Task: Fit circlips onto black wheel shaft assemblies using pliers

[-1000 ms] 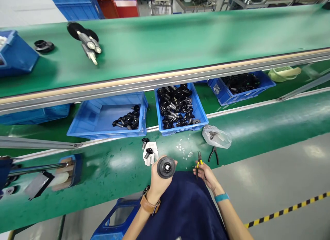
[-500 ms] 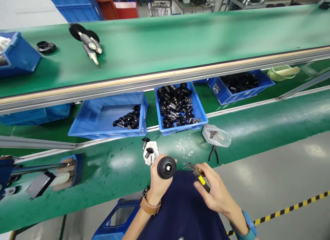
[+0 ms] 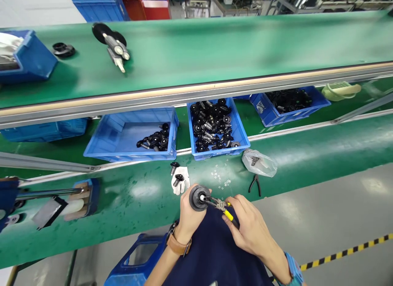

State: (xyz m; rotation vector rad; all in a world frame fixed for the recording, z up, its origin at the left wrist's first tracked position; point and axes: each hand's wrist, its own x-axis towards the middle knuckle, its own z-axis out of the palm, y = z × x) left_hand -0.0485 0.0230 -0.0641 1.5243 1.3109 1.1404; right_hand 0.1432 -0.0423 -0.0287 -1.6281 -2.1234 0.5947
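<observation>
My left hand [image 3: 188,217] is closed around a black round-flanged part [image 3: 194,200], its disc face turned up toward me with a pale tip in the centre. In my right hand [image 3: 250,226] are pliers [image 3: 228,214] with yellow and black handles, their thin bent jaws reaching to the middle of that disc. Whether the jaws grip a small ring there, I cannot tell. Just beyond my left hand, a white glove [image 3: 180,187] lies on the green bench with a similar black part [image 3: 178,179] on it. Small pale rings [image 3: 227,182] are scattered on the bench ahead.
A blue bin [image 3: 194,154] full of black parts and another blue bin [image 3: 104,132], partly filled, stand under the green conveyor [image 3: 215,52]. A clear plastic bag [image 3: 264,166] and black pliers [image 3: 255,185] lie to the right. At left stands a press-like fixture [image 3: 82,200].
My right hand has moved left and brought the pliers' tips from beside the black part onto its centre. The left hand still holds the part. The camera view has shifted slightly.
</observation>
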